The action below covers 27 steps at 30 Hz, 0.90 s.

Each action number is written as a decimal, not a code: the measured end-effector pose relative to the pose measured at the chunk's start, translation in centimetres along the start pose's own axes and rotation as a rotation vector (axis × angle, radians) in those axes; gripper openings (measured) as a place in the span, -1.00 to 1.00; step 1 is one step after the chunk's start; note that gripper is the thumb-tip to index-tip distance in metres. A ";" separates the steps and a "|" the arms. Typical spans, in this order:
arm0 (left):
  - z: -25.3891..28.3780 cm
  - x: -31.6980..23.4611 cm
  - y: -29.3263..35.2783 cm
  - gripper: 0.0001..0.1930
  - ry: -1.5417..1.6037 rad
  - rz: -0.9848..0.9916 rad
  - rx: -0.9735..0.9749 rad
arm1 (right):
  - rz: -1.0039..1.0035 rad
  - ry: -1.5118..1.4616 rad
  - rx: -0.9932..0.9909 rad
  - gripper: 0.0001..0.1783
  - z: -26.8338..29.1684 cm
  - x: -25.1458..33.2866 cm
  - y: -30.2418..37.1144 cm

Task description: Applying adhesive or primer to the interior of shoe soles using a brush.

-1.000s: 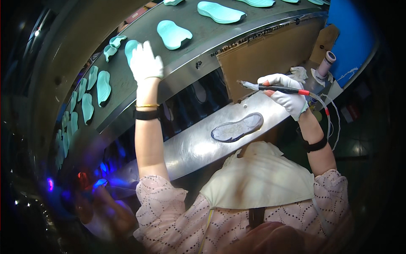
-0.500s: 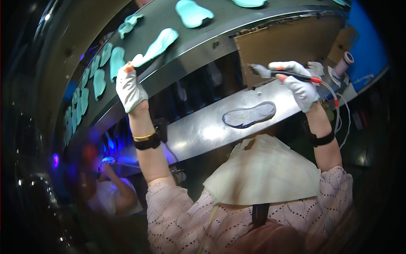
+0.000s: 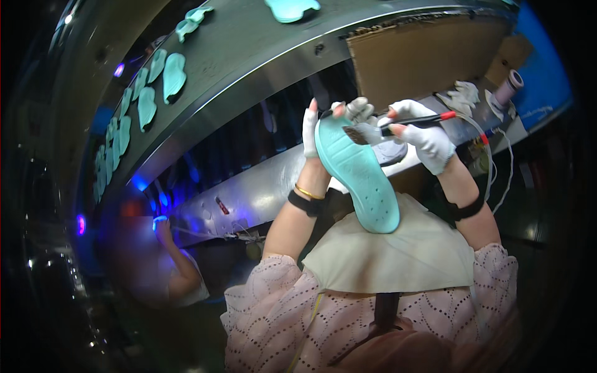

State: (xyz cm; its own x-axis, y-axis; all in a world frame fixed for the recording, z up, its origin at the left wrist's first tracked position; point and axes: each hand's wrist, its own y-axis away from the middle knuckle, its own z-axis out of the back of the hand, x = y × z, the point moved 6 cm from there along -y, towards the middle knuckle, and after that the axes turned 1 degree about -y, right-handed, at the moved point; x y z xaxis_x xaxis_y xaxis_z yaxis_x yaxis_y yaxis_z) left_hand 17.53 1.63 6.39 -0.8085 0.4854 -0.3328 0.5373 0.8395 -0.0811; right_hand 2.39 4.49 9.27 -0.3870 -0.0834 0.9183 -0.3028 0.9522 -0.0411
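Grips the upper end of a turquoise insole in the gloved left hand, with fingers partly curled and thumb along the edge. Pinches a black-handled brush between thumb and fingers of the half-closed, gloved right hand. Holds the bristles at the insole's upper end; cannot tell whether touching. Partly hides a grey sole on the metal counter. Faces a conveyor belt bearing more turquoise insoles, near a cardboard sheet.
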 end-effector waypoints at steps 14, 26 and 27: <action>1.3 4.7 0.9 -0.28 -0.171 -0.058 -0.298 | 0.456 0.288 -0.063 -0.83 -0.6 0.3 -0.2; 1.2 2.9 1.1 -0.19 -0.082 0.021 -0.246 | 0.254 0.363 -0.002 -0.84 -1.3 -1.7 1.6; 1.0 2.9 1.1 -0.16 -0.097 0.034 -0.227 | 0.247 0.366 -0.033 -0.84 -1.1 -1.8 1.9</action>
State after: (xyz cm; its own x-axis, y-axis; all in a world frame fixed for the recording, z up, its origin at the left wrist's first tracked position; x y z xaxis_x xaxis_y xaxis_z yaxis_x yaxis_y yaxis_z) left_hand 16.03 3.69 4.44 -0.7582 0.4977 -0.4213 0.4875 0.8617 0.1408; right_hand 3.45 6.75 7.97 -0.1081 0.2515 0.9618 -0.2100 0.9399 -0.2693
